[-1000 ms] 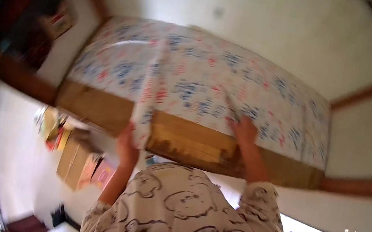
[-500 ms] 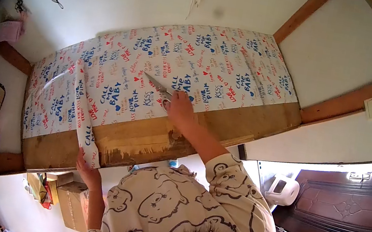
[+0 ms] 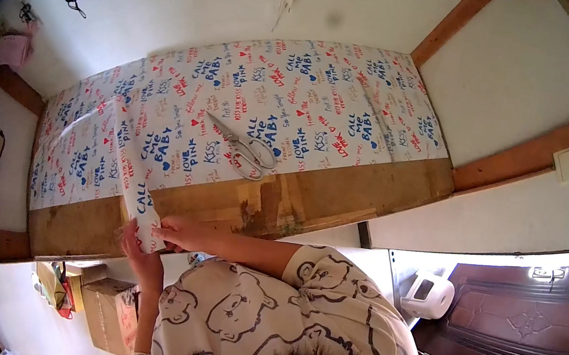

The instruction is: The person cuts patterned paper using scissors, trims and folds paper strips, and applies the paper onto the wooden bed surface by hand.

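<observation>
Step in hand, my read: both hands are working the near end of the printed strip (image 3: 136,179). Strip is lying left of middle on the tabletop (image 3: 76,229), running from over the printed sheet (image 3: 298,97) across the bare wood band (image 3: 342,193) and reaching the front edge. Looks folded or rolled; can't tell if it's joined to the sheet.

Left hand (image 3: 141,249) is holding the strip's end from the left, fingers closing around it at the front edge. Right hand (image 3: 179,232) is reaching across the body and looks to be pinching the strip's right side, narrow grip, just beside the left. Exact finger contact is too small to read.

Scissors (image 3: 233,138) are lying loose on the sheet, right of the strip, handles toward the bare wood, tips pointing at the back left. Neither hand is touching them.

Sheet is covering the tabletop from the back edge forward and leaving the front band bare. It's showing a glossy crease near the left end.

Next move, my judgement: calls for keeping the end pinched and the strip straight, without dragging the sheet.
</observation>
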A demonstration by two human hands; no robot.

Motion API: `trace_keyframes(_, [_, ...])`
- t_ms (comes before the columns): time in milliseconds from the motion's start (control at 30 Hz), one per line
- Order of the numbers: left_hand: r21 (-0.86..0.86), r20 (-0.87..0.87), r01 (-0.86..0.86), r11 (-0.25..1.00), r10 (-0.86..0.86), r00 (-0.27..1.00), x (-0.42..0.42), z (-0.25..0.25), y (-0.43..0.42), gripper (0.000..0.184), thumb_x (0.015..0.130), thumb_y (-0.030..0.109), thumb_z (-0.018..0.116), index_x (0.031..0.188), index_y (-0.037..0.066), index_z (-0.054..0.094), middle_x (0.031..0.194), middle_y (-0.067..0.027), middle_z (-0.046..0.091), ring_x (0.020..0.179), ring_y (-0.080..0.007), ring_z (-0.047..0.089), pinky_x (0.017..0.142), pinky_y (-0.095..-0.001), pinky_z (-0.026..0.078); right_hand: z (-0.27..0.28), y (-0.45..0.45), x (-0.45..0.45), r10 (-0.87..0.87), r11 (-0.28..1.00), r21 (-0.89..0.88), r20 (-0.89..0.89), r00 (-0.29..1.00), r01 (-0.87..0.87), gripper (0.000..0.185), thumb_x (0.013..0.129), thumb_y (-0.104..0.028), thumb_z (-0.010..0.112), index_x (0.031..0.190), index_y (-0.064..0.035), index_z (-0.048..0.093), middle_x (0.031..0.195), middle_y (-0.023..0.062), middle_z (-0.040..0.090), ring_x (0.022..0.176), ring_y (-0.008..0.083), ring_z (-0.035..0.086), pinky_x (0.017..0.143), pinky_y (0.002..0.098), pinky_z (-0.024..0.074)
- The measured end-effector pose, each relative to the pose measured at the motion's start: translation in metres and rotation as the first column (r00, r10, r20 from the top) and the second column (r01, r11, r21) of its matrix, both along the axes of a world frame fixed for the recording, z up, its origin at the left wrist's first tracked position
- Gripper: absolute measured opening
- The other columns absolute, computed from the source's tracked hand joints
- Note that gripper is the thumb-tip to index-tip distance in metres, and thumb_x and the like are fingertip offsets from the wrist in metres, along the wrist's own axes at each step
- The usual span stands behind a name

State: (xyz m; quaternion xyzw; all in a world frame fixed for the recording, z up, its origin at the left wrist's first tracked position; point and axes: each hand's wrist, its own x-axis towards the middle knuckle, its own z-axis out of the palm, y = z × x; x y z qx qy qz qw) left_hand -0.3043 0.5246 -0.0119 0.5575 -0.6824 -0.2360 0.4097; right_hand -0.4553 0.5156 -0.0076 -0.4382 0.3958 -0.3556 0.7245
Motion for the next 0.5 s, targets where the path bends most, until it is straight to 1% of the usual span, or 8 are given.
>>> trace_keyframes(67, [-0.023, 0.056, -0.011, 1.000, 0.012, 0.998, 0.000, -0.006, 0.000, 0.051, 0.072, 0.003, 0.060, 0.119, 0.004, 0.041, 0.115, -0.0134, 0.044, 0.104, -0.0288, 0.042, 0.085, -0.0355, 0.037, -0.019, -0.002, 0.002, 0.028, 0.999, 0.040, -0.006, 1.000, -0.028, 0.033, 0.084, -0.038, 0.049, 0.090, -0.0055, 0.052, 0.074, 0.0010, 0.052, 0.067, 0.0094, 0.049, 0.059, 0.0249, 0.0436])
trace_keyframes(133, [-0.133, 0.137, -0.025, 0.991, 0.043, 0.990, 0.010, -0.022, -0.007, 0.049, 0.071, 0.004, 0.061, 0.117, 0.004, 0.043, 0.115, -0.0136, 0.045, 0.104, -0.0288, 0.042, 0.086, -0.0361, 0.037, -0.045, -0.010, -0.002, 0.083, 0.997, -0.021, 0.133, 0.988, -0.081, 0.035, 0.085, -0.035, 0.049, 0.104, -0.0065, 0.049, 0.087, 0.0003, 0.052, 0.072, 0.0090, 0.050, 0.063, 0.0227, 0.0429])
trace_keyframes(200, [-0.251, 0.273, 0.030, 0.968, 0.041, 0.961, 0.016, -0.024, -0.009, 0.047, 0.071, 0.006, 0.061, 0.115, 0.002, 0.045, 0.114, -0.0145, 0.046, 0.105, -0.0295, 0.042, 0.087, -0.0366, 0.037, -0.029, -0.010, -0.019, 0.034, 0.989, 0.137, 0.097, 0.995, -0.047, 0.033, 0.085, -0.032, 0.050, 0.106, -0.0069, 0.048, 0.091, 0.0015, 0.053, 0.077, 0.0103, 0.053, 0.066, 0.0242, 0.0451])
trace_keyframes(267, [-0.199, 0.092, -0.005, 0.980, 0.024, 0.996, 0.020, -0.039, -0.008, 0.051, 0.068, 0.002, 0.060, 0.116, 0.002, 0.044, 0.113, -0.0141, 0.048, 0.105, -0.0297, 0.043, 0.086, -0.0364, 0.037, -0.021, -0.011, -0.026, 0.008, 0.985, 0.170, 0.054, 0.999, -0.017, 0.032, 0.085, -0.029, 0.050, 0.109, -0.0071, 0.048, 0.094, 0.0025, 0.054, 0.080, 0.0119, 0.055, 0.069, 0.0264, 0.0467])
trace_keyframes(300, [-0.123, 0.208, -0.015, 0.992, 0.041, 0.977, 0.022, -0.033, -0.006, 0.054, 0.064, 0.000, 0.060, 0.115, 0.002, 0.045, 0.113, -0.0136, 0.048, 0.106, -0.0298, 0.043, 0.086, -0.0368, 0.037, -0.025, -0.013, -0.027, 0.010, 0.982, 0.190, 0.048, 0.999, -0.019, 0.034, 0.085, -0.028, 0.049, 0.111, -0.0066, 0.047, 0.096, 0.0035, 0.054, 0.080, 0.0127, 0.055, 0.070, 0.0272, 0.0471])
trace_keyframes(400, [-0.179, 0.191, -0.048, 0.983, 0.083, 0.978, 0.017, -0.035, -0.003, 0.053, 0.062, -0.001, 0.061, 0.113, 0.005, 0.047, 0.113, -0.0137, 0.048, 0.106, -0.0326, 0.042, 0.089, -0.0390, 0.035, -0.031, -0.013, -0.025, -0.013, 0.960, 0.279, 0.038, 0.999, 0.002, 0.038, 0.086, -0.028, 0.048, 0.116, -0.0048, 0.041, 0.099, 0.0071, 0.054, 0.084, 0.0159, 0.055, 0.073, 0.0293, 0.0468])
trace_keyframes(467, [-0.112, 0.059, -0.071, 0.991, 0.078, 0.995, 0.018, -0.042, -0.002, 0.057, 0.060, -0.005, 0.060, 0.114, 0.008, 0.046, 0.115, -0.0146, 0.045, 0.107, -0.0334, 0.040, 0.090, -0.0387, 0.034, -0.029, -0.014, -0.019, 0.041, 0.950, 0.306, 0.053, 0.998, -0.055, 0.039, 0.086, -0.028, 0.048, 0.116, -0.0041, 0.040, 0.100, 0.0087, 0.053, 0.086, 0.0174, 0.055, 0.076, 0.0305, 0.0462])
trace_keyframes(500, [-0.083, 0.084, -0.073, 0.994, 0.080, 0.993, 0.018, -0.038, -0.003, 0.059, 0.059, -0.006, 0.058, 0.114, 0.009, 0.046, 0.114, -0.0151, 0.044, 0.106, -0.0338, 0.040, 0.089, -0.0387, 0.034, -0.028, -0.015, -0.016, 0.044, 0.940, 0.336, 0.052, 0.998, -0.059, 0.040, 0.086, -0.027, 0.048, 0.116, -0.0035, 0.038, 0.101, 0.0104, 0.053, 0.089, 0.0189, 0.055, 0.078, 0.0316, 0.0456])
